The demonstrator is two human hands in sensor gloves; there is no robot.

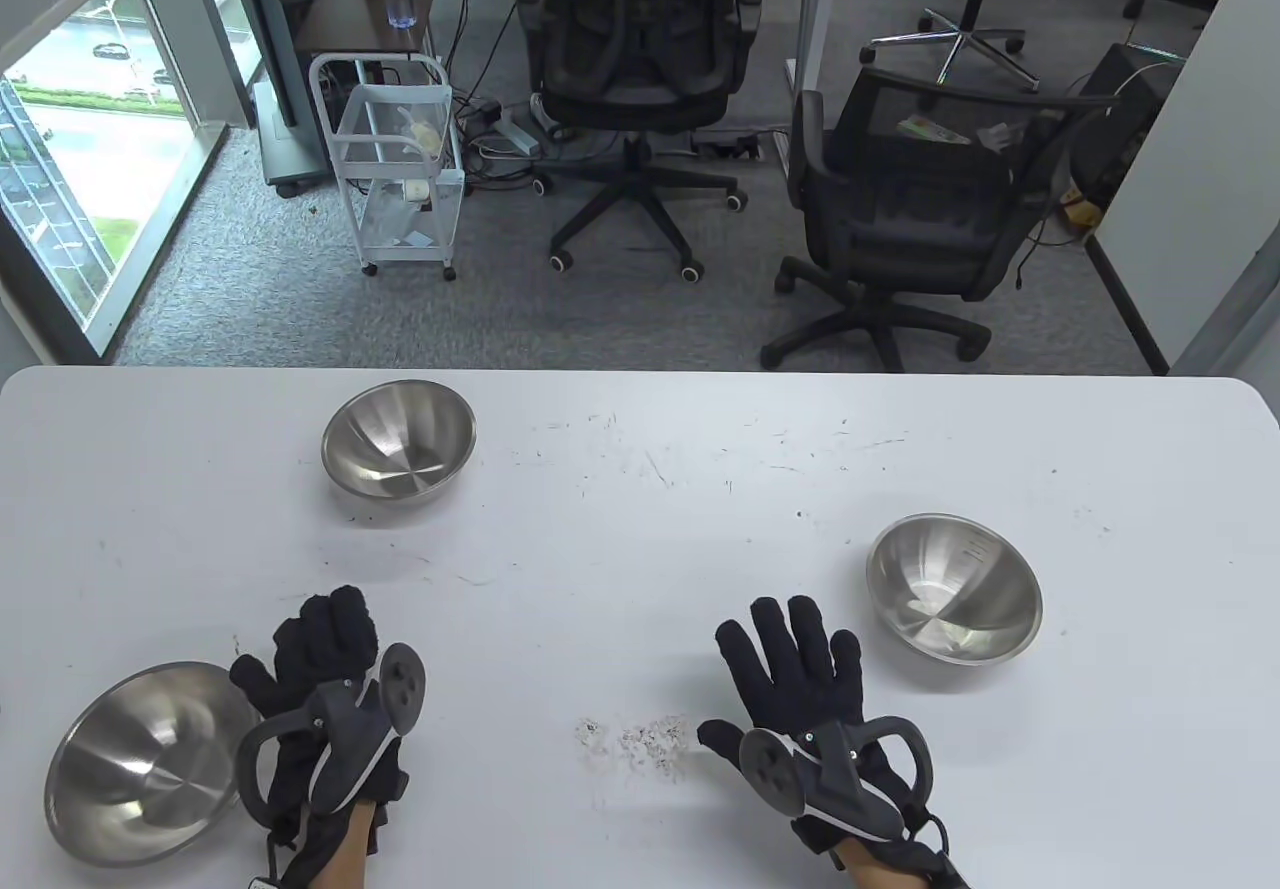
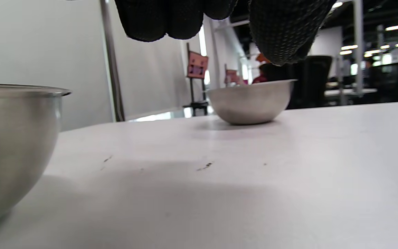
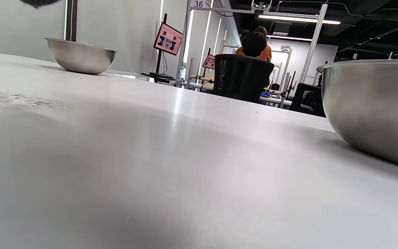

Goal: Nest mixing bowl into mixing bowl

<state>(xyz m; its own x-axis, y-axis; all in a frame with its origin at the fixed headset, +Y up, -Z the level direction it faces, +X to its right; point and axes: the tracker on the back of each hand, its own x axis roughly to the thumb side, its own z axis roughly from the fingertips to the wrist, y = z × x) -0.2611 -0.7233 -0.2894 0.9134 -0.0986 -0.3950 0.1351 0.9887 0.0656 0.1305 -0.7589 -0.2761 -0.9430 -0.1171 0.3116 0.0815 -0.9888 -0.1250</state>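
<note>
table view: three steel bowls well apart – far-left bowl [image 1: 398,452], right bowl [image 1: 953,587], big near-left bowl [image 1: 145,761]. left hand [image 1: 325,674] and right hand [image 1: 800,674] lie spread, holding nothing. wrist views: nothing gripped – i'd pinch a rim and lower it in level.

The left hand [image 1: 320,679] lies with fingers [image 1: 335,619] curled loosely together, holding nothing. The right hand [image 1: 810,699] lies flat, palm down, fingers [image 1: 800,634] spread wide. A tracker sits on each hand's back.
</note>
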